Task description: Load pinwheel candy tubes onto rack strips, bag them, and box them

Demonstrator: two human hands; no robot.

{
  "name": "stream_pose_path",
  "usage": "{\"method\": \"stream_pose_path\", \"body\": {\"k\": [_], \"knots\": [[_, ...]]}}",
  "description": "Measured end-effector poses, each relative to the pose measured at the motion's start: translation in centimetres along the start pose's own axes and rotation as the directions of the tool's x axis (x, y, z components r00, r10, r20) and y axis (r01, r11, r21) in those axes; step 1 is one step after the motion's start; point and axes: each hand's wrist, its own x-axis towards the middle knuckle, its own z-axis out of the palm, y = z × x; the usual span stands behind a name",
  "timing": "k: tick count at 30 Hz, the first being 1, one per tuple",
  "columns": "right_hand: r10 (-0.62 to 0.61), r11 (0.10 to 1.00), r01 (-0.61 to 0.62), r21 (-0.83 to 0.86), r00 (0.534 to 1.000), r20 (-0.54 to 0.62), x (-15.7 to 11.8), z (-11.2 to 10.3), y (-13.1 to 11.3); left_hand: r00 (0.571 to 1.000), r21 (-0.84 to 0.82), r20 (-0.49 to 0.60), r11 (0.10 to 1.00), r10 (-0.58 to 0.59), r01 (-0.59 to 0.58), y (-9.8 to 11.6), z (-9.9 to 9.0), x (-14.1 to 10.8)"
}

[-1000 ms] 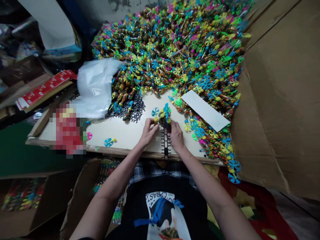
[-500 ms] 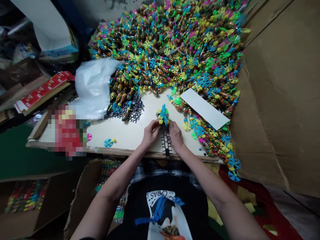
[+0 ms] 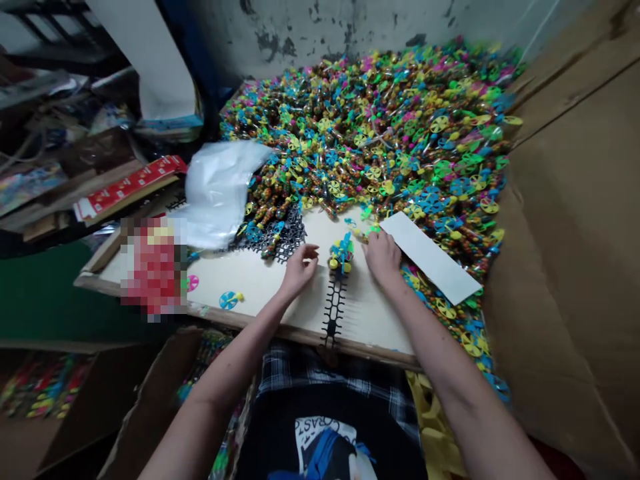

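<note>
A black plastic ladder-shaped strip (image 3: 332, 308) lies lengthwise on the pale board (image 3: 250, 283). At its far end stands a small bunch of bead-filled tubes with blue pinwheels (image 3: 341, 257). My left hand (image 3: 300, 271) rests palm down just left of that bunch, fingers apart, not touching it and holding nothing. My right hand (image 3: 383, 259) lies to its right, empty, near the edge of a huge heap of pinwheel bead tubes (image 3: 370, 147). The lower part of the bunch is partly hidden among its own pinwheels.
A white card strip (image 3: 430, 257) lies on the heap's right side. A clear plastic bag (image 3: 220, 193), a pile of black strips (image 3: 283, 237) and a loose blue pinwheel (image 3: 229, 300) sit left. Cardboard sheets (image 3: 560, 267) wall the right side.
Both hands have let go of the bunch and moved apart, the right hand furthest. The bunch now stands alone on the black strip. The view has shifted, showing more of the wall above.
</note>
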Motion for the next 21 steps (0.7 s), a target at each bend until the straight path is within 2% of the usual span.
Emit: {"method": "stream_pose_path", "body": {"k": [3, 6, 8, 11, 13, 16, 18, 21], "knots": [[-0.017, 0.999, 0.018, -0.042, 1.000, 0.023, 0.8, 0.2, -0.4, 0.977, 0.294, -0.202, 0.956, 0.070, -0.007, -0.1, -1.9, 2.7], [0.052, 0.997, -0.052, 0.049, 0.999, -0.006, -0.2, -0.4, -0.2, 0.933, 0.513, -0.324, 0.858, 0.153, 0.038, -0.3, -3.7, 4.6], [0.132, 0.979, -0.128, 0.159, 0.991, -0.014, -1.8, -0.9, 0.3, 0.919, 0.581, -0.371, 0.805, 0.132, 0.119, -0.6, -4.7, 5.1], [0.190, 0.925, -0.186, 0.331, 0.982, 0.020, -5.0, -1.4, 0.7, 0.919, 0.592, -0.393, 0.772, 0.027, 0.231, -1.0, -5.8, 5.0], [0.176, 0.892, -0.188, 0.412, 0.982, 0.068, -7.3, -1.5, 0.4, 0.919, 0.565, -0.394, 0.790, 0.004, 0.239, -1.0, -6.1, 4.5], [0.098, 0.858, -0.150, 0.491, 0.987, 0.129, -9.9, -1.9, -0.7, 0.926, 0.408, -0.374, 0.905, 0.046, 0.120, -0.4, -5.8, 3.1], [0.005, 0.831, -0.075, 0.551, 0.992, 0.128, -10.8, -2.1, -1.5, 0.961, 0.191, -0.276, 0.981, 0.032, 0.023, 0.2, -4.8, 1.7], [-0.126, 0.777, 0.062, 0.626, 0.990, 0.059, -11.0, -2.0, -2.3, 0.999, -0.094, -0.045, 0.995, 0.018, -0.023, 0.5, -2.5, -0.9]]}}
